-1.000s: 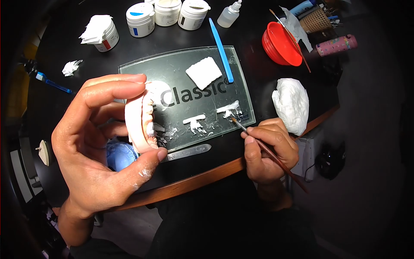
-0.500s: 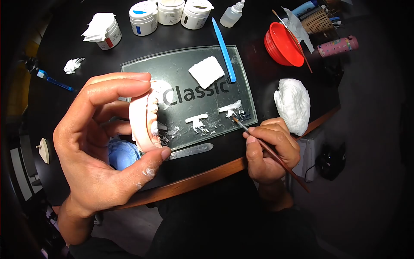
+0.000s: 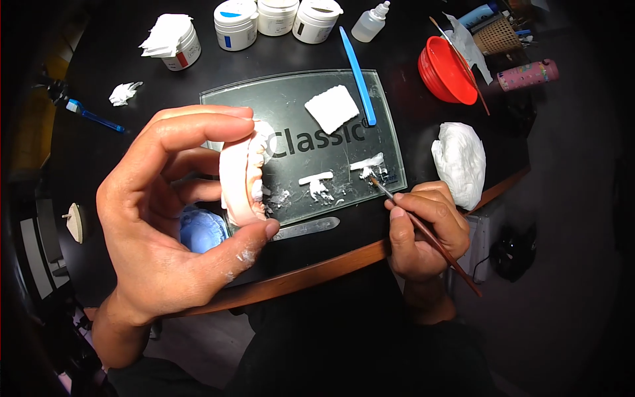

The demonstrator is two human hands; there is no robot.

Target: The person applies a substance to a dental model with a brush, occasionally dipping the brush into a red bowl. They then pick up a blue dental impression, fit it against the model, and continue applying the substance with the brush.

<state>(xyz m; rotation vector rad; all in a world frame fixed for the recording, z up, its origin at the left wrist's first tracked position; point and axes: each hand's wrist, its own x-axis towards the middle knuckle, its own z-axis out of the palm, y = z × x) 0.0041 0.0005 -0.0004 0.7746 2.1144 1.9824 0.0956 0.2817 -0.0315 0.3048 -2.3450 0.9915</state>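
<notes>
My left hand [image 3: 178,205] grips a pale dental model [image 3: 239,178] between thumb and fingers, its row of teeth turned toward the right. In my right hand [image 3: 428,231] is a thin brown brush [image 3: 433,236], its tip touching or just above the right-hand patch of white paste [image 3: 367,165] on the glass plate [image 3: 264,99]. A second patch of white paste [image 3: 317,185] lies left of it. On the plate also rest a white square pad [image 3: 332,109] and a blue stick [image 3: 359,79]. A metal spatula [image 3: 307,228] lies along the plate's lower edge.
White jars [image 3: 235,25] and a dropper bottle [image 3: 370,24] stand at the back. A red bowl [image 3: 446,69] and crumpled white tissue [image 3: 458,165] are at the right. Behind my left hand sits a blue model [image 3: 200,228]. A pink bottle [image 3: 528,75] lies far right.
The whole view has shifted, so the tabletop things appear a little farther right. My left hand and the dental model have moved slightly right over the plate. The brush tip stays by the right-hand paste.
</notes>
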